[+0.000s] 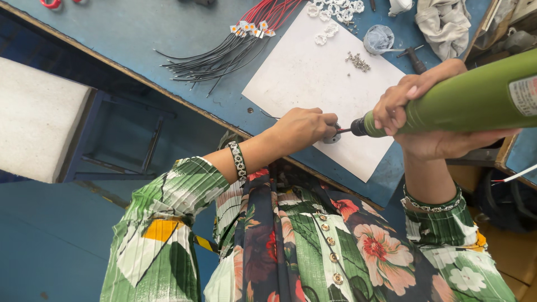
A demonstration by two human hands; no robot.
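On the white sheet (pixel 313 84) of the blue worktop (pixel 140 33), the left hand (pixel 302 126) pinches a small grey part (pixel 332 136); just beside it, the right hand (pixel 417 112) grips a green power screwdriver (pixel 475 95), tip touching the part.

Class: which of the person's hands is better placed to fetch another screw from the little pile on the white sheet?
Probably the left hand: it only pinches the small part, while the right hand grips the green driver. Screws lie farther up.

The desk (pixel 140 39) was blue, with a white paper sheet (pixel 313 72) on it and a bundle of black and red wires (pixel 224 50). My electric screwdriver (pixel 464 100) was green with a black tip, and my sleeves (pixel 168 223) carried green, white and yellow leaves with pink flowers.
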